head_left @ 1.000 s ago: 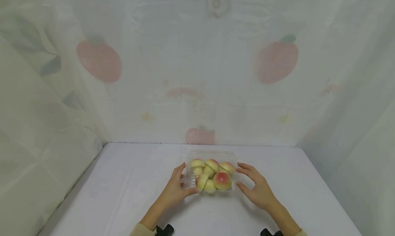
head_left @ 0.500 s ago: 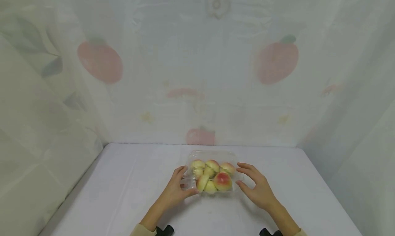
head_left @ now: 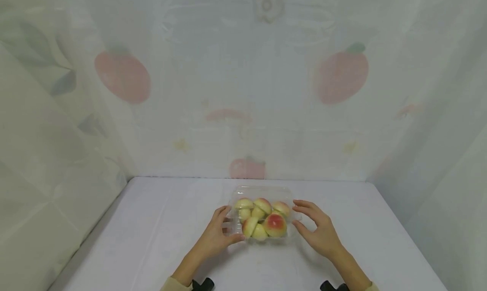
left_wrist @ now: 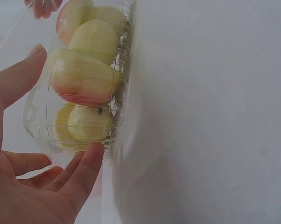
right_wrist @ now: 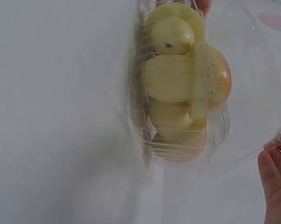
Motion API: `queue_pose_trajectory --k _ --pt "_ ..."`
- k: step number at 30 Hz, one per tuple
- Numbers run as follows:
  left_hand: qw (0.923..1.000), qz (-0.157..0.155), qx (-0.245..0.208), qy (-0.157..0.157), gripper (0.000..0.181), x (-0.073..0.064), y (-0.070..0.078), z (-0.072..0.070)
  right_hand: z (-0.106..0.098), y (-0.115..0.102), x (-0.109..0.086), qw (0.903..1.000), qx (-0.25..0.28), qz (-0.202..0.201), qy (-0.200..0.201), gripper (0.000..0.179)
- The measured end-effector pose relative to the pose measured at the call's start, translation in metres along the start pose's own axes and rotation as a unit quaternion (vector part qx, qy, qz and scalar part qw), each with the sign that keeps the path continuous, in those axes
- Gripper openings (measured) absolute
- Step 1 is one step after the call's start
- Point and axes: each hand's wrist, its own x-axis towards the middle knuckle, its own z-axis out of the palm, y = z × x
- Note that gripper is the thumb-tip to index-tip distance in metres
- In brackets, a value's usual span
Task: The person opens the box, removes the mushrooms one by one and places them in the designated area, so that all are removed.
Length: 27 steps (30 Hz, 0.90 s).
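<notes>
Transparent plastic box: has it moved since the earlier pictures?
No, no clear move: in the head view, the transparent plastic box keeps about the same gap to the far edge of the white table.

Left hand (head_left: 215, 237), right hand (head_left: 320, 234) bare. Left sleeve (head_left: 175, 284), right sleeve (head_left: 372, 287) pale beige. Left wrist piece (head_left: 204, 284), right wrist piece (head_left: 331, 286) black, stubby.
</notes>
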Motion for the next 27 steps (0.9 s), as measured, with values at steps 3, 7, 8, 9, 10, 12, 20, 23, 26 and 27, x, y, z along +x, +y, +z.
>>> queue_pose_trajectory --k 3,7,8,9,10,12,20,23,26,27 --pt "1.0000 0.000 0.006 0.002 0.105 0.000 0.000 0.000 -0.001 0.000 0.002 1.0000 0.003 -0.001 0.006 0.043" --pt "0.9999 0.006 0.011 0.004 0.105 0.000 0.001 0.001 -0.003 0.001 0.004 0.9998 0.019 0.004 0.008 0.043" --pt "0.9999 0.007 0.011 0.004 0.104 0.000 0.000 0.002 -0.003 0.001 0.005 0.9997 0.023 0.005 0.009 0.043" --pt "0.9999 0.007 0.009 0.004 0.103 0.000 0.000 0.002 -0.003 0.002 0.006 0.9996 0.028 0.007 0.009 0.044" --pt "0.9999 0.008 0.008 0.004 0.102 -0.001 0.000 0.002 -0.003 0.002 0.006 0.9993 0.034 0.010 0.009 0.044" --pt "1.0000 0.008 -0.001 0.002 0.101 -0.001 -0.001 0.002 -0.003 0.003 0.008 0.9991 0.040 0.012 0.011 0.043" --pt "0.9999 0.009 -0.013 0.004 0.099 0.000 -0.003 0.003 -0.003 0.003 0.017 0.9983 0.052 0.004 0.027 0.040" --pt "0.9998 0.011 -0.016 0.006 0.101 0.000 -0.004 0.004 -0.003 0.003 0.020 0.9980 0.055 0.006 0.030 0.039" --pt "0.9996 0.014 -0.024 0.007 0.103 0.000 -0.003 0.004 -0.004 0.004 0.022 0.9981 0.053 0.019 0.027 0.038" --pt "0.9995 0.017 -0.024 0.007 0.102 0.000 -0.004 0.004 -0.004 0.004 0.023 0.9982 0.050 0.020 0.027 0.037"
